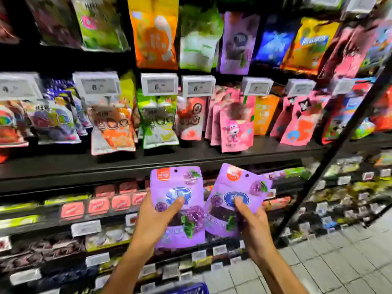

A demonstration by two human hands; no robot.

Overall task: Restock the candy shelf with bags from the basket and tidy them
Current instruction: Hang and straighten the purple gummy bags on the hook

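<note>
Lower centre of frame: left hand [156,219] fingers [177,202] are pinching an upright purple candy bag [178,183]; right hand [256,228] fingers are pinching a tilted purple candy bag [233,185] just beside it.

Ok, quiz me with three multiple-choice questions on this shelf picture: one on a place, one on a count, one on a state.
1. Relative to the left hand and right hand, the pink bags are:
A. above
B. below
C. between
2. Purple bags held:
A. one
B. two
C. four
3. The right bag is:
A. tilted
B. torn open
C. dropped
Answers:
1 A, they show higher up than both hands.
2 B, the left bag and the right bag, one per hand.
3 A, its top leans right.
</note>
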